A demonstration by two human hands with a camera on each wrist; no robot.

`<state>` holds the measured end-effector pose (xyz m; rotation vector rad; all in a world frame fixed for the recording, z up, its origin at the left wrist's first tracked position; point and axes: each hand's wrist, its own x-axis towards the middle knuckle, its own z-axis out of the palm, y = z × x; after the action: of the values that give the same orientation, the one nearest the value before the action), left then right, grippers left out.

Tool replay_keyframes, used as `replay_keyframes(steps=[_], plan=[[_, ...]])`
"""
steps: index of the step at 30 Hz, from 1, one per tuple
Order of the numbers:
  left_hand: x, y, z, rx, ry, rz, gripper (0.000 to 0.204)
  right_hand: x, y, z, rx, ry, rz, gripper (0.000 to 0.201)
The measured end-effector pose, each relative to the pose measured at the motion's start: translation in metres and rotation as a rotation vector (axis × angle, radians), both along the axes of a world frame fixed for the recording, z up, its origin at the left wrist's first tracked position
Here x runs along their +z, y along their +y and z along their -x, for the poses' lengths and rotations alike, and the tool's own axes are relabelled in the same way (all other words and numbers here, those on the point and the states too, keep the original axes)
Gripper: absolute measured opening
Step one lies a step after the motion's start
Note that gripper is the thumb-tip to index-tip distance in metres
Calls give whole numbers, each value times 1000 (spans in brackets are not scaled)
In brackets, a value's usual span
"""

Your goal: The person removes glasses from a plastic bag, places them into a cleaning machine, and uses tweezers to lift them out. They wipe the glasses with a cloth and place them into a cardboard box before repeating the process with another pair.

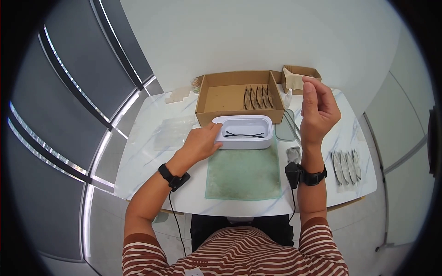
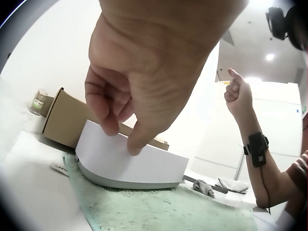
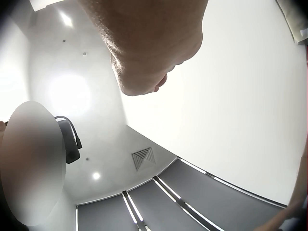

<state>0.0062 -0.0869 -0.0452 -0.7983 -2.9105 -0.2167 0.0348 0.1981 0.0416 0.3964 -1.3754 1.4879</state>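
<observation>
A white ultrasonic cleaner [image 1: 243,144] stands at the back of a green cloth [image 1: 243,177]. A dark pair of glasses [image 1: 244,135] lies in its oval tub, thin temples toward me. My left hand [image 1: 202,141] grips the cleaner's left end, thumb on the front and fingers over the rim. In the left wrist view, thumb and fingertips press on the white casing [image 2: 120,161]. My right hand [image 1: 321,110] is raised above the table's right side, fingers curled in toward the thumb. Nothing shows in it; in the right wrist view, most of its fingers are hidden.
Behind the cleaner, a cardboard box [image 1: 221,94] holds several bagged slim dark items [image 1: 258,97]. A smaller box [image 1: 314,72] with pale cloth stands to its right, near a small bottle [image 1: 288,98]. Several bagged glasses [image 1: 346,168] lie right; clear bags [image 1: 172,132] lie left. A grey cloth [image 1: 293,154] is beside the green one.
</observation>
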Motion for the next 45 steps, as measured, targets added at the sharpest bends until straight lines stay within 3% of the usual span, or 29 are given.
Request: replay_keyframes(steps=[4, 7, 9, 11, 13, 14, 16, 20, 24, 35, 37, 38, 40, 45], plan=[[4, -1, -6, -10, -2, -36, 61, -3, -6, -3, 11, -42, -37, 13], [4, -9, -3, -69, 105, -152, 46, -4, -6, -8, 7, -36, -73, 13], [10, -9, -3, 20, 112, -496, 34, -3, -3, -15, -33, -44, -76, 13], [22, -2, 0, 43, 126, -619, 23, -12, 10, -20, -63, -127, -171, 13], [34, 3, 5, 74, 314, -945, 12, -23, 23, -21, -83, -170, -218, 13], [42, 8, 7, 64, 305, -968, 12, -28, 31, -22, -133, -291, -275, 13], [57, 18, 10, 83, 366, -1378, 28, -44, 52, -18, -205, -488, -352, 14], [59, 15, 20, 114, 504, -1507, 46, -86, 99, -9, -371, -686, -669, 24], [47, 2, 26, 99, 534, -1480, 51, -112, 119, -7, -423, -885, -920, 30], [50, -13, 31, 120, 594, -1396, 48, -142, 112, 12, -435, -1119, -1039, 40], [46, -14, 36, 142, 457, -1178, 43, -137, 103, 12, -435, -1241, -1061, 43], [44, -13, 36, 144, 458, -1176, 43, -138, 100, 13, -431, -1240, -1062, 43], [44, -11, 36, 212, 249, -829, 35, -138, 97, 15, -462, -1233, -1101, 46], [31, -8, 39, 110, -27, -593, 28, -147, 103, 23, -469, -1145, -1161, 45]])
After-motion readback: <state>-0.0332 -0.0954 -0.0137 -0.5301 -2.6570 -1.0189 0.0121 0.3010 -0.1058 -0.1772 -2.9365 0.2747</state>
